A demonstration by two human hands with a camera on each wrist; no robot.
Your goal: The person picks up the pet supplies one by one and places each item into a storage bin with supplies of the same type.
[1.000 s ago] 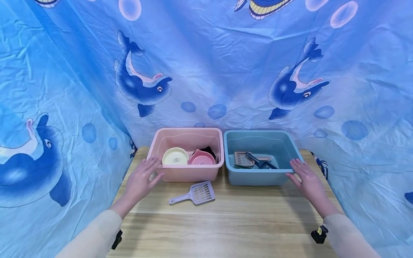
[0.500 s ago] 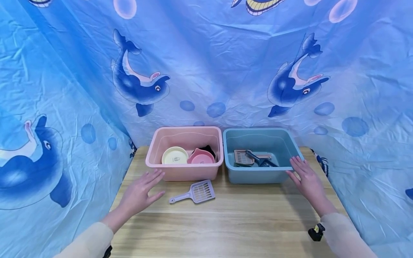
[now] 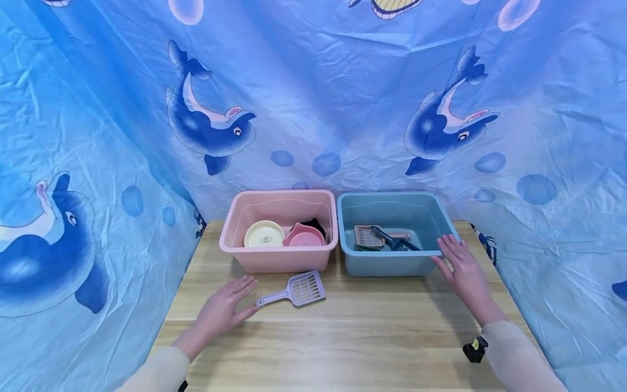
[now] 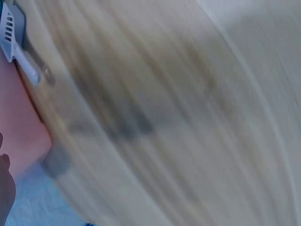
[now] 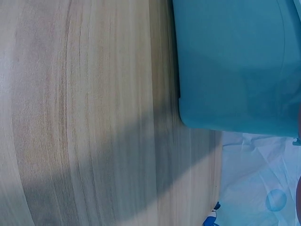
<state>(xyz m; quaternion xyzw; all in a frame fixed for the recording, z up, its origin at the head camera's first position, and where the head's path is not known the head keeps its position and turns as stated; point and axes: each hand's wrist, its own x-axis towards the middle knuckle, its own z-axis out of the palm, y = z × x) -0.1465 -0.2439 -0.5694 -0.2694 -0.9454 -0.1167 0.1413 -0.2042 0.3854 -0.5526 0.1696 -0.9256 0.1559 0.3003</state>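
Observation:
A lilac slotted litter scoop [image 3: 305,288] lies on the table in front of the pink bin, its handle pointing left. My left hand [image 3: 222,307] is beside the handle end, fingers extended and holding nothing; the left wrist view shows the scoop [image 4: 8,35] at its upper left. My right hand [image 3: 462,269] rests with straight fingers at the front right corner of the blue bin [image 3: 392,264]. Inside that bin lie a beige scoop [image 3: 367,236] and a dark blue scoop [image 3: 395,240]. The pink bin [image 3: 281,260] holds a cream dish [image 3: 264,234] and a pink cat-eared dish [image 3: 305,236].
A black item [image 3: 314,223] is partly hidden behind the pink dish. The two bins stand side by side at the back of the wooden table [image 3: 333,348]. A blue dolphin-print curtain [image 3: 313,98] hangs behind and along both sides.
My left hand has left the pink bin's front left corner and come down and right to the lilac scoop's handle. My right hand stays at the blue bin's corner.

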